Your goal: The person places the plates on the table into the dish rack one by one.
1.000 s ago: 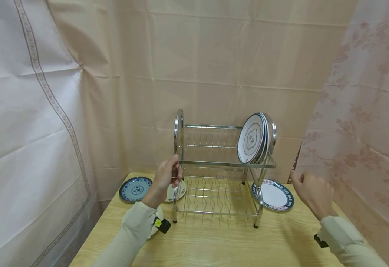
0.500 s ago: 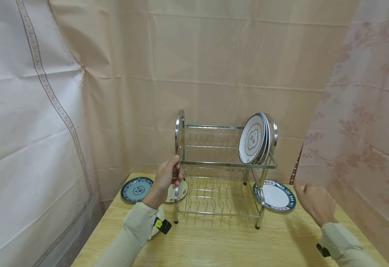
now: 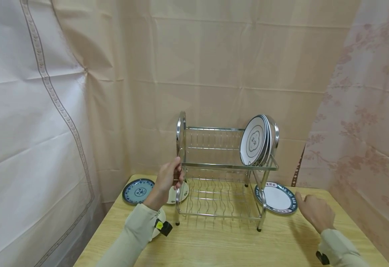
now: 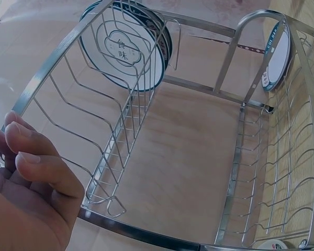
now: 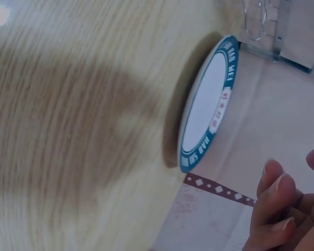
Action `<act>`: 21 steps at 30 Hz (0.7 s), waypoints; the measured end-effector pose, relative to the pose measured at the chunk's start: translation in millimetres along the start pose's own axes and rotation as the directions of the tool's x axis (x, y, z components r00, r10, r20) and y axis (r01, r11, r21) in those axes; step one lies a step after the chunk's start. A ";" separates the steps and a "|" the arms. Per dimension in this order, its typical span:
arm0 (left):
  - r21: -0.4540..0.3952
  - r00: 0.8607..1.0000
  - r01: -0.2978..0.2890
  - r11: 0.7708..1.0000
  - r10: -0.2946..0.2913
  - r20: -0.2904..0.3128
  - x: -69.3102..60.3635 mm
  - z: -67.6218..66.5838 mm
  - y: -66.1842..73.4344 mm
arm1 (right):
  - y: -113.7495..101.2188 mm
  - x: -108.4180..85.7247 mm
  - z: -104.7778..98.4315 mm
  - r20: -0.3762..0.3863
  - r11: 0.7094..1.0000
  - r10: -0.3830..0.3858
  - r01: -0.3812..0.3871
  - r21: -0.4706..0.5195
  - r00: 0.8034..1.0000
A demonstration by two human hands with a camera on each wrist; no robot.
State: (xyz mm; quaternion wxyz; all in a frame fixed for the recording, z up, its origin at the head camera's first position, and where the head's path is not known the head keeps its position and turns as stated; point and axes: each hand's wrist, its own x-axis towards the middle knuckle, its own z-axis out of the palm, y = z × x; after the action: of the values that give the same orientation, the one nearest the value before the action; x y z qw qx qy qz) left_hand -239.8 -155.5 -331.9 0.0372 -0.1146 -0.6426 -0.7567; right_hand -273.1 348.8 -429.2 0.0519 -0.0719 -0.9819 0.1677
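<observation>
My left hand [image 3: 167, 180] is at the front left corner of the upper shelf of a two-tier metal dish rack [image 3: 219, 165]. In the left wrist view its curled fingers [image 4: 47, 170] overlap the end of the front rail and appear to grip it. Several white plates with dark rims [image 3: 253, 140] stand on edge at the right end of that shelf. My right hand [image 3: 317, 212] hovers at the right, fingers loosely bent and thumb apart, holding nothing. Nearest to it, a white plate with a lettered blue-green rim [image 5: 206, 104] lies on the table.
Left of the rack lie a blue patterned plate [image 3: 139, 191] and a pale plate [image 3: 182, 193], with another pale plate [image 3: 161, 217] partly behind the left forearm. The lower shelf [image 3: 217, 202] has wavy wire dividers. Cloth curtains [image 3: 214, 55] enclose the wooden table [image 3: 214, 244].
My right hand has lowered toward the table beside the lettered plate. My left hand stays at the rack corner, and the view has shifted slightly.
</observation>
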 end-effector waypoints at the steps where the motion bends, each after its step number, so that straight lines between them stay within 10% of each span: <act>1: 0.000 1.000 -0.001 1.000 0.001 0.000 0.2 -0.3 -0.5 | 0.8 0.7 1.6 0.000 1.000 0.002 -0.002 0.003 1.000; 21: 0.020 1.000 -0.012 1.000 0.011 0.008 1.8 -1.5 -5.1 | 9.3 4.7 26.0 0.194 0.981 0.080 -0.112 0.159 0.978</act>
State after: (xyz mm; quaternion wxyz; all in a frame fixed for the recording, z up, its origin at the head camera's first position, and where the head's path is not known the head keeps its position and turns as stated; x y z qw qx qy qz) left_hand -242.7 -155.9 -336.6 0.0402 -0.1209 -0.6495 -0.7496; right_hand -279.8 349.8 -456.4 -0.0426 -0.0987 -0.9599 0.2589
